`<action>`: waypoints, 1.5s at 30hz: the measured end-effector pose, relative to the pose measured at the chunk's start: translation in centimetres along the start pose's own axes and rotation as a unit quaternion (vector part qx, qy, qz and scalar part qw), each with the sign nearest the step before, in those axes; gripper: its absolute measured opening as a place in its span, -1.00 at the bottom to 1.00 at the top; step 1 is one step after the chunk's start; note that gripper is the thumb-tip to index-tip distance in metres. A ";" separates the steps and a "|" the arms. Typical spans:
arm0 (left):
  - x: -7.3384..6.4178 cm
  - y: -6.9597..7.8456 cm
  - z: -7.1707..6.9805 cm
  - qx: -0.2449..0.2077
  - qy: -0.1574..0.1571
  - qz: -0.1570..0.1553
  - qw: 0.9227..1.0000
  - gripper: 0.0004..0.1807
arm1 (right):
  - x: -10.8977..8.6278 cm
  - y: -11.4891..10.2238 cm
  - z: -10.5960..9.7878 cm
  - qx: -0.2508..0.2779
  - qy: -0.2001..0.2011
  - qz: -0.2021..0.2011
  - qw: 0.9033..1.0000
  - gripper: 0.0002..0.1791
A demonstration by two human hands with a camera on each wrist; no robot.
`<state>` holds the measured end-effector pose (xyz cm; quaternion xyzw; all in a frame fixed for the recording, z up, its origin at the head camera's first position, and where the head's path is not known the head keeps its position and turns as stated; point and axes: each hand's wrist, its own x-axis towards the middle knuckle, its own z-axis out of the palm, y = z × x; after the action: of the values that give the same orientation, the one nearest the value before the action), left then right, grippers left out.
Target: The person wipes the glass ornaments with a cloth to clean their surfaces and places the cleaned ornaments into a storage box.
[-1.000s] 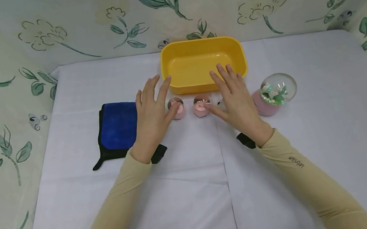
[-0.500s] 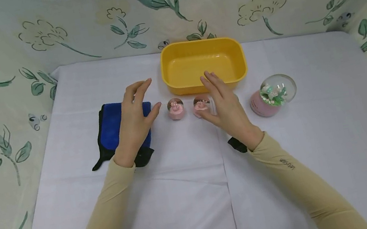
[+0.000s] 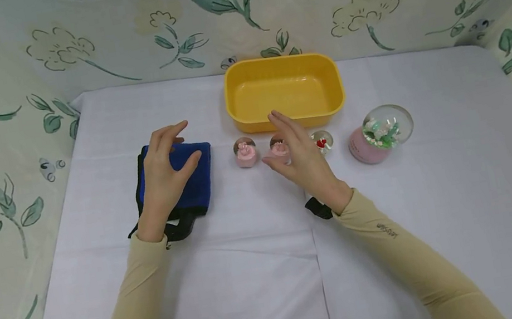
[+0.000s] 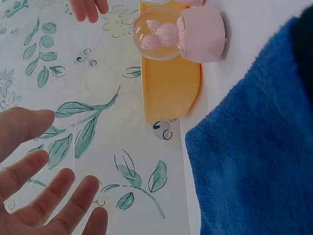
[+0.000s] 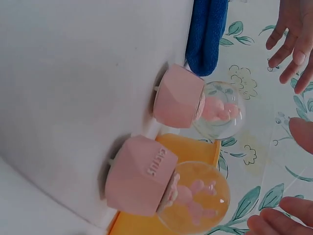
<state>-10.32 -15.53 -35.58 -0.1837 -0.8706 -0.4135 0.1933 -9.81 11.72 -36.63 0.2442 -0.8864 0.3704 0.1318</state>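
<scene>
My left hand point(image 3: 162, 175) hovers over a folded blue towel point(image 3: 200, 177) with black edging, its fingers spread and holding nothing. Nearer the middle, my right hand point(image 3: 304, 162) is raised with thumb and fingers apart, partly covering a small pink-based snow globe point(image 3: 278, 149). Left of that stands another small pink snow globe point(image 3: 246, 153). A third small globe point(image 3: 322, 141), with something red inside, shows just right of the right hand. Farther right a larger snow globe point(image 3: 376, 136) lies tilted on its pink base. In the right wrist view, a pink figure sits inside each pink globe point(image 5: 178, 98).
A yellow rectangular tub point(image 3: 287, 120) stands behind the small globes, near the back edge of the white-covered table point(image 3: 462, 147). A floral cloth point(image 3: 112, 31) hangs behind and at the sides.
My left hand has moved left from near the small globes to over the towel. My right hand has shifted slightly left and nearer, uncovering the globe with red inside. The objects stay put.
</scene>
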 end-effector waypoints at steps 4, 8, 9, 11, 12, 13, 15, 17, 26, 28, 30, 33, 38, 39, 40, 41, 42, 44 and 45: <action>-0.3 -0.7 -0.7 -0.015 -0.012 -0.002 1.000 -0.38 | 0.1 -0.4 0.7 0.036 0.012 0.008 0.999 -0.15; -0.5 -1.4 -1.3 -0.036 -0.034 -0.012 0.999 -0.40 | 0.2 -0.6 1.8 0.073 0.036 0.003 0.997 -0.20; -0.6 -1.6 -1.5 -0.039 -0.042 -0.016 0.998 -0.40 | 0.2 -0.6 2.1 0.077 0.043 0.001 0.996 -0.21; -0.7 -2.0 -1.7 -0.045 -0.058 -0.023 0.997 -0.40 | 0.2 -0.7 2.6 0.080 0.051 0.005 0.995 -0.24; -0.8 -2.2 -1.9 -0.047 -0.067 -0.029 0.996 -0.41 | 0.2 -0.8 2.9 0.080 0.054 0.008 0.995 -0.24; -0.9 -2.3 -2.0 -0.050 -0.077 -0.035 0.995 -0.41 | 0.2 -0.9 3.2 0.080 0.055 0.012 0.995 -0.25; -1.0 -2.6 -2.2 -0.061 -0.095 -0.050 0.992 -0.41 | 0.3 -1.1 3.6 0.082 0.052 0.023 0.995 -0.24; -1.1 -3.0 -2.3 -0.081 -0.112 -0.070 0.988 -0.42 | 0.3 -1.3 4.1 0.089 0.046 0.039 0.994 -0.22; -1.4 -4.1 -2.7 -0.154 -0.162 -0.166 0.960 -0.42 | 0.6 -1.5 5.5 0.123 0.008 0.127 0.984 -0.16; -1.4 -4.3 -2.7 -0.150 -0.174 -0.178 0.957 -0.42 | 0.7 -1.5 5.8 0.130 -0.001 0.138 0.982 -0.14; -1.5 -4.6 -2.6 -0.150 -0.187 -0.190 0.952 -0.41 | 0.7 -1.3 6.1 0.136 -0.008 0.146 0.980 -0.13; -1.5 -5.0 -2.4 -0.151 -0.206 -0.207 0.944 -0.39 | 0.8 -1.1 6.5 0.141 -0.016 0.156 0.977 -0.12; -1.4 -4.8 -2.3 -0.146 -0.235 -0.228 0.934 -0.37 | 0.9 -0.9 6.8 0.142 -0.026 0.171 0.975 -0.11; -1.5 -5.0 -2.2 -0.141 -0.240 -0.229 0.933 -0.36 | 1.0 -0.9 6.8 0.145 -0.030 0.176 0.973 -0.11; -1.5 -5.1 -2.2 -0.136 -0.245 -0.229 0.932 -0.36 | 1.0 -0.9 6.9 0.148 -0.034 0.182 0.972 -0.11; -1.5 -5.4 -2.1 -0.129 -0.250 -0.226 0.933 -0.35 | 1.1 -0.8 6.9 0.150 -0.037 0.188 0.970 -0.11; -1.6 -5.9 -1.9 -0.121 -0.254 -0.221 0.934 -0.34 | 1.1 -0.8 6.9 0.152 -0.041 0.196 0.968 -0.11; -1.7 -6.7 -1.6 -0.106 -0.264 -0.213 0.935 -0.32 | 1.1 -0.7 7.0 0.151 -0.047 0.209 0.965 -0.13; -1.7 -6.8 -1.6 -0.101 -0.270 -0.207 0.935 -0.31 | 1.1 -0.7 7.0 0.150 -0.048 0.213 0.964 -0.14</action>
<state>-11.86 -21.06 -39.92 -0.1222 -0.8625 -0.4650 -0.1582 -10.78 5.85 -40.61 0.0838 -0.8577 0.5063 -0.0307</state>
